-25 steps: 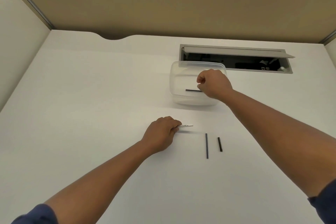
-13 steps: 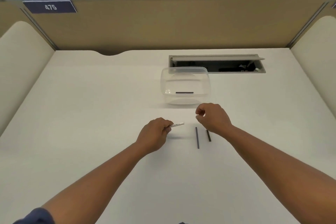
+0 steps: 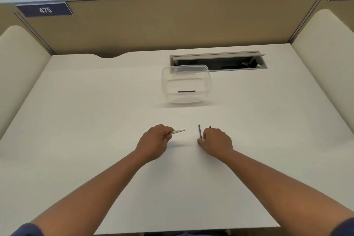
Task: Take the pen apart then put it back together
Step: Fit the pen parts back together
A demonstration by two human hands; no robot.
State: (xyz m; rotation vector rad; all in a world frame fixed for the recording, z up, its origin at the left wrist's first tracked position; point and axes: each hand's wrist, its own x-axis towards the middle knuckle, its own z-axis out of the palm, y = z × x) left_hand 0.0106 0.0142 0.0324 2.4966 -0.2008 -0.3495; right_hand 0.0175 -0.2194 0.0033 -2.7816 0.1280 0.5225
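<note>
Right hand (image 3: 216,142) dropped from tub (image 3: 186,84) to desk, fingertips on dark refill (image 3: 199,131), grip unclear; left hand (image 3: 155,141) pinching white barrel (image 3: 177,131).

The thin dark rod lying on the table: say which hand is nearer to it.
Right. The right hand is at the rod, fingertips by its near end. The left hand is off to the rod's left, holding the white barrel.

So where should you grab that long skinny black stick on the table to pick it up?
Probably near its middle. The thin dark stick lies flat on the desk, pointing away from the person, so pinch its two long sides from above, thumb on one and fingertip on the other. The right hand is already at its near end.
</note>
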